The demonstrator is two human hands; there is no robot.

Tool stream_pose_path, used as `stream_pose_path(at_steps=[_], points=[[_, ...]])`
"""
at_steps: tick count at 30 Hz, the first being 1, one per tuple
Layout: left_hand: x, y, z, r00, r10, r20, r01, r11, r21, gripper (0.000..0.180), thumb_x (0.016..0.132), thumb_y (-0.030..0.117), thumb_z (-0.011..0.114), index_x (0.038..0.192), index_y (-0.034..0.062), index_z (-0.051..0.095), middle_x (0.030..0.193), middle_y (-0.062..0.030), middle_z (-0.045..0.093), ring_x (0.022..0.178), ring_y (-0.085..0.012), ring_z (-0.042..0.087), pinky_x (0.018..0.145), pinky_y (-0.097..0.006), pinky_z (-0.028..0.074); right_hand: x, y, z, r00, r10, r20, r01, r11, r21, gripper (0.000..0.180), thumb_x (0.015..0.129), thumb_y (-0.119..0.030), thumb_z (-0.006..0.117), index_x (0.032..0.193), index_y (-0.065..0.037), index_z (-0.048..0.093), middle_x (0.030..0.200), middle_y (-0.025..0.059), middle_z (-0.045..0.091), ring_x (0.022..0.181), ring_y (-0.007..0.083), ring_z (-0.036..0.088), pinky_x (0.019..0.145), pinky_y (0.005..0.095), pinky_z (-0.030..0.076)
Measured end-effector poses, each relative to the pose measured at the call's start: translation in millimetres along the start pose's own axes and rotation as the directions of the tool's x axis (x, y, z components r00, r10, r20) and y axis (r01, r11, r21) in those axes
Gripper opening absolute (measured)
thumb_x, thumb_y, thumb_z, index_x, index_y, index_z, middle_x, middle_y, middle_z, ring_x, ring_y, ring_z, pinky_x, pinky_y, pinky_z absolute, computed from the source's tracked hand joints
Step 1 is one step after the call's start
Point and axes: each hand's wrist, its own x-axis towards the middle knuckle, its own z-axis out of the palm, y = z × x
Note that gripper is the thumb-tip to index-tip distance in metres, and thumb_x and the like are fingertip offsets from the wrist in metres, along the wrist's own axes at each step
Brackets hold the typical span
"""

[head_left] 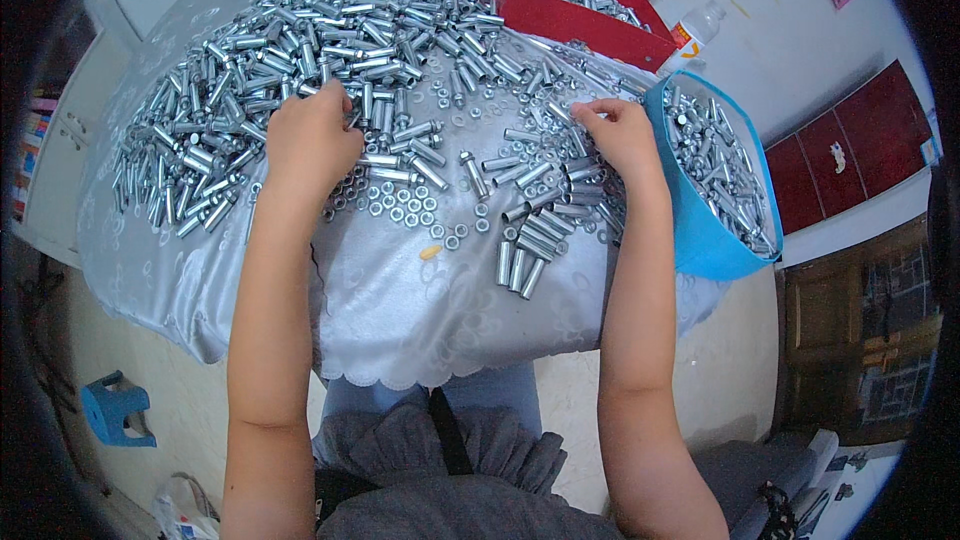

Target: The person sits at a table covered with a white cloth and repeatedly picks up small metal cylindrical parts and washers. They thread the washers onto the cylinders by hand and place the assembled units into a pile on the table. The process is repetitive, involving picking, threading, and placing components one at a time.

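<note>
My left hand (315, 140) rests at the near side of a large heap of silvery expansion bolts (290, 50). Its fingers are curled down among them, and whatever they grip is hidden. Over a looser scatter of metal sleeves (545, 225) and small washers, my right hand (622, 140) is closed, thumb and forefinger together. Anything in that pinch is too small to make out. Between the hands lie several hex nuts (405, 202) and a single bolt (473, 176).
A blue container (712, 250) full of bolts stands beside my right hand. Behind it are a red box (580, 15) of bolts and a clear bottle (698, 32). A small yellow piece (430, 252) lies on the silvery tablecloth (420, 315). On the floor at left is a blue stool (118, 410).
</note>
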Motion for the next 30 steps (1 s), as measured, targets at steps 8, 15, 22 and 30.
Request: stream_pose_path(at_steps=[8, 15, 22, 30], points=[[1, -6, 8, 0.995, 0.062, -0.083, -0.055, 0.994, 0.090, 0.019, 0.069, 0.014, 0.061, 0.086, 0.0065, 0.060, 0.077, -0.0109, 0.064, 0.072, -0.0287, 0.060, 0.066, -0.040, 0.046, -10, -19, 8, 0.999, -0.015, 0.049, 0.020, 0.993, -0.120, 0.026, 0.067, -0.026, 0.070, 0.084, -0.006, 0.068, 0.070, 0.0159, 0.063, 0.067, 0.0226, 0.062, 0.063, 0.0313, 0.048], [14, 0, 0, 0.967, -0.097, -0.238, 0.001, 0.927, -0.374, 0.016, 0.083, 0.010, 0.055, 0.096, 0.0025, 0.062, 0.078, -0.0080, 0.063, 0.069, -0.0141, 0.058, 0.064, -0.025, 0.044, -11, -24, 17, 0.994, -0.003, 0.113, -0.052, 0.875, 0.481, 0.022, 0.079, -0.021, 0.061, 0.088, -0.001, 0.063, 0.061, -0.0022, 0.051, 0.048, 0.0062, 0.041, 0.044, 0.0220, 0.031], [2, 34, 9, 0.991, 0.083, 0.108, 0.062, 0.436, -0.898, 0.017, 0.082, 0.008, 0.058, 0.097, 0.0018, 0.063, 0.080, -0.0021, 0.063, 0.070, -0.0061, 0.054, 0.063, -0.019, 0.042, -31, -60, 6, 0.835, -0.145, 0.531, -0.481, 0.278, 0.832, 0.021, 0.087, -0.019, 0.051, 0.098, -0.001, 0.055, 0.054, -0.0083, 0.031, 0.044, 0.0010, 0.025, 0.038, 0.0183, 0.018], [-10, 55, 3, 0.943, 0.126, 0.309, 0.267, 0.272, -0.924, 0.020, 0.082, 0.009, 0.058, 0.100, -0.0008, 0.062, 0.090, -0.0069, 0.064, 0.083, -0.0094, 0.059, 0.075, -0.022, 0.045, -38, -68, 17, 0.819, -0.237, 0.522, -0.467, 0.255, 0.847, 0.021, 0.090, -0.018, 0.048, 0.101, -0.001, 0.052, 0.061, -0.0064, 0.035, 0.046, 0.0009, 0.028, 0.039, 0.0163, 0.021]])
